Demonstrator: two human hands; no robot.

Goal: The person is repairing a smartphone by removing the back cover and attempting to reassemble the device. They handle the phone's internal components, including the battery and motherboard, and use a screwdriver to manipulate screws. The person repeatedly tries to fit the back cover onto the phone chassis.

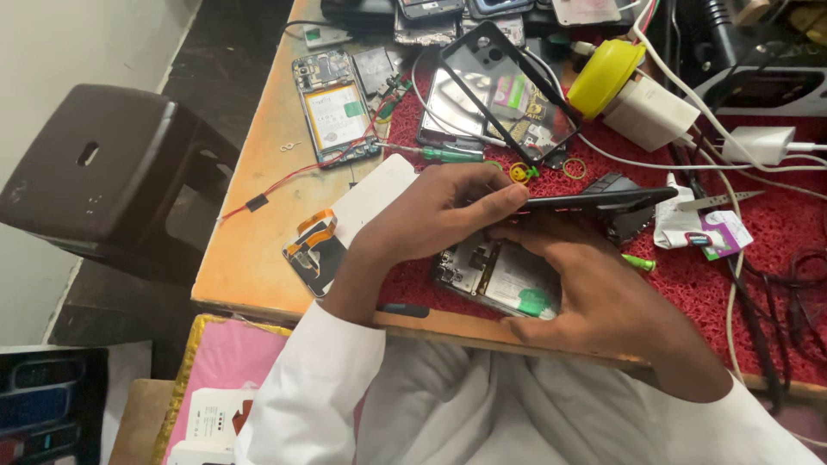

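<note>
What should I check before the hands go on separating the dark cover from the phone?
1. Left hand has a grip on the cover: ok.
2. Right hand steadies the phone: ok.
3. Phone lies on the red mat, not over the table edge: ok.
4. Cover fully free at its far end: cannot tell.
5. Green screwdriver is within reach: ok.
6. Cables clear of the hands: ok.

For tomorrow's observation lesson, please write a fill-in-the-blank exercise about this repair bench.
1. Both hands, the left hand and the right hand, hold a thin ____ panel.
2. The mat is ____.
3. The roll of tape is ____.
4. The stool is ____.

Missing words: black; red; yellow; brown
</note>
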